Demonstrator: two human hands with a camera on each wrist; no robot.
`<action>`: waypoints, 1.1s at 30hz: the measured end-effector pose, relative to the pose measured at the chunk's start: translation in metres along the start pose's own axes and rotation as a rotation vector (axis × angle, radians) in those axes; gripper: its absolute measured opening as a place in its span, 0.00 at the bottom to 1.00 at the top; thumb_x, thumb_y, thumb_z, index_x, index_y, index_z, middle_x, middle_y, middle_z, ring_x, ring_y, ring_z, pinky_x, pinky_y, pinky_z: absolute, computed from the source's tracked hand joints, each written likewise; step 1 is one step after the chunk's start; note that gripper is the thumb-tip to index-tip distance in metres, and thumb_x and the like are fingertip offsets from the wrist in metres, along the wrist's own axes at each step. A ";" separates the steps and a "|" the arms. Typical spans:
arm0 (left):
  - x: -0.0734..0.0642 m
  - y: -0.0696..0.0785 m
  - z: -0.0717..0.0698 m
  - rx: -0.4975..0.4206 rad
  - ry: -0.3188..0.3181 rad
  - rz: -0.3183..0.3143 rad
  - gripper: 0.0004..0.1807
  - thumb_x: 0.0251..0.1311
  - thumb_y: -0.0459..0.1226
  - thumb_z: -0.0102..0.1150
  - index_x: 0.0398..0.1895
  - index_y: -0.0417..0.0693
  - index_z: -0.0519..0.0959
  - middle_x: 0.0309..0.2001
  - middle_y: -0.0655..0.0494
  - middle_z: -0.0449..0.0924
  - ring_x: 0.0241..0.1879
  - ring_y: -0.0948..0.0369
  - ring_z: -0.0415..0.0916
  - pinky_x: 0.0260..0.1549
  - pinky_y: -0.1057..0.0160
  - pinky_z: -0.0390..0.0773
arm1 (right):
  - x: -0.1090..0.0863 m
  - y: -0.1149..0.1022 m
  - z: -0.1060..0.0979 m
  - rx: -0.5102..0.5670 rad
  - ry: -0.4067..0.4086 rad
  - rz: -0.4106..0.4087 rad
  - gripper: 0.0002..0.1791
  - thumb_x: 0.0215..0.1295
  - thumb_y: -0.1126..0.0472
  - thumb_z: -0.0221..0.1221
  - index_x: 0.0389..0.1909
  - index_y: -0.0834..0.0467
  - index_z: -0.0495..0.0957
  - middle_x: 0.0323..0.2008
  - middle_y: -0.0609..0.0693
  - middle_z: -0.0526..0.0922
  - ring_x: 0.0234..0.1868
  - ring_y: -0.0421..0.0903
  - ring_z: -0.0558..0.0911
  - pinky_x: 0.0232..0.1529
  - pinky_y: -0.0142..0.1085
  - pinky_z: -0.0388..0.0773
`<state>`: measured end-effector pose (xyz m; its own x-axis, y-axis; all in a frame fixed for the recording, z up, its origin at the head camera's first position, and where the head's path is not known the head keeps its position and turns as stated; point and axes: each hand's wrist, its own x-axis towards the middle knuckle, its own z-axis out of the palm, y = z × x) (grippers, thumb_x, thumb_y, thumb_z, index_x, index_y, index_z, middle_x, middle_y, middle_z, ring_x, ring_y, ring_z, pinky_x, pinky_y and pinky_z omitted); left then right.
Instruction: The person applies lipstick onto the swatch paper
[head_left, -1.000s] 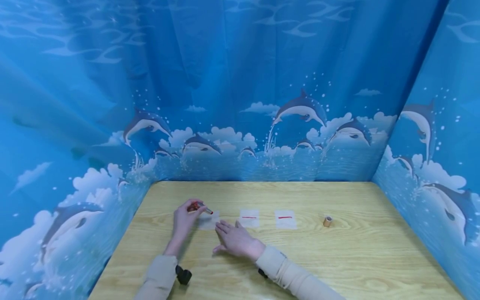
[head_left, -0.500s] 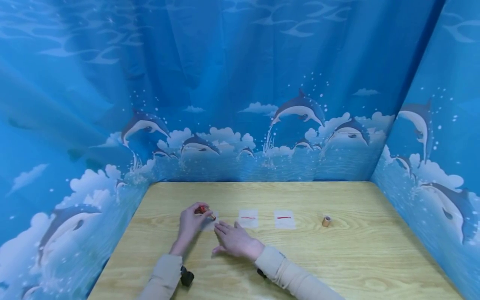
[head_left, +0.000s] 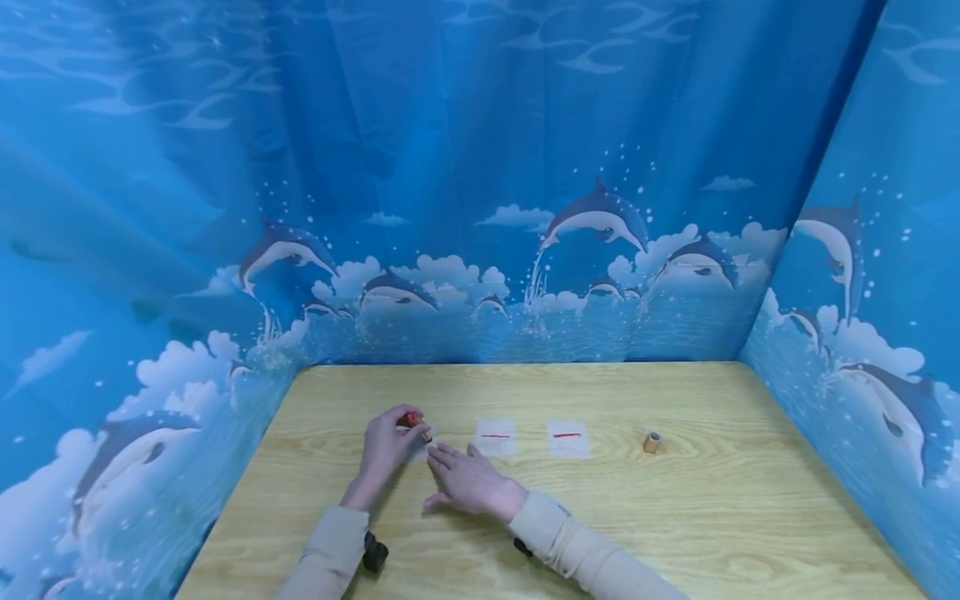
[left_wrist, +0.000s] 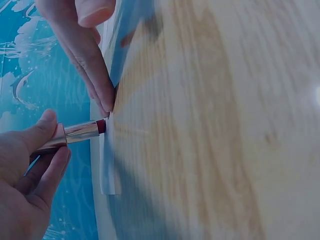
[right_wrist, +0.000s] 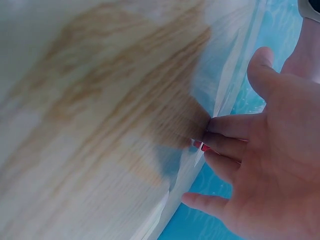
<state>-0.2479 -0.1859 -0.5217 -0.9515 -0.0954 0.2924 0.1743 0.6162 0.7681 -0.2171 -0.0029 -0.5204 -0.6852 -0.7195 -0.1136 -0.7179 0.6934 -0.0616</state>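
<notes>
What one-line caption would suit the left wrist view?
Left hand pinching an uncapped lipstick, its red tip at or near a white sheet, right hand alongside.

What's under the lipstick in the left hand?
Under the lipstick is a pale sheet, on the wood-grain table. Whether it bears a mark can't be seen: in the head view, the left hand and lipstick cover most of it.

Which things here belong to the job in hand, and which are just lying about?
In use, it seems:
left hand, holding the lipstick
right hand, close by
left sheet, at the lipstick's tip
middle sheet and right sheet, both red-marked

Lying about, probably:
copper-coloured tube, set apart, perhaps the cap
dolphin curtain, just backdrop
</notes>
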 end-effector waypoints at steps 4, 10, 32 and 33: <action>0.002 0.000 0.000 0.045 -0.018 0.010 0.09 0.57 0.33 0.74 0.40 0.44 0.85 0.33 0.54 0.85 0.40 0.54 0.85 0.41 0.56 0.88 | 0.000 0.000 -0.001 0.009 -0.001 -0.001 0.45 0.68 0.28 0.49 0.76 0.54 0.61 0.78 0.47 0.58 0.78 0.44 0.59 0.74 0.55 0.62; 0.002 0.002 0.000 0.088 -0.023 0.030 0.09 0.57 0.33 0.73 0.40 0.45 0.85 0.32 0.56 0.85 0.38 0.56 0.84 0.39 0.57 0.88 | 0.000 0.001 -0.002 0.031 -0.006 -0.006 0.45 0.68 0.29 0.49 0.76 0.54 0.61 0.78 0.47 0.58 0.78 0.44 0.58 0.75 0.56 0.61; -0.001 -0.002 -0.008 0.079 0.005 0.071 0.09 0.53 0.30 0.75 0.38 0.42 0.85 0.31 0.53 0.85 0.38 0.53 0.85 0.38 0.56 0.88 | 0.000 -0.001 -0.005 0.024 -0.015 0.007 0.45 0.68 0.29 0.50 0.76 0.53 0.63 0.77 0.46 0.60 0.78 0.44 0.59 0.75 0.54 0.62; -0.001 -0.002 -0.009 0.083 0.007 0.075 0.10 0.53 0.30 0.75 0.38 0.42 0.85 0.31 0.53 0.85 0.38 0.53 0.85 0.38 0.56 0.88 | 0.000 -0.001 -0.005 0.024 -0.015 0.007 0.45 0.68 0.29 0.50 0.76 0.53 0.63 0.77 0.46 0.60 0.78 0.44 0.58 0.75 0.54 0.61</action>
<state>-0.2449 -0.1939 -0.5189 -0.9348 -0.0524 0.3513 0.2227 0.6842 0.6945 -0.2168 -0.0038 -0.5152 -0.6884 -0.7138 -0.1289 -0.7095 0.6996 -0.0848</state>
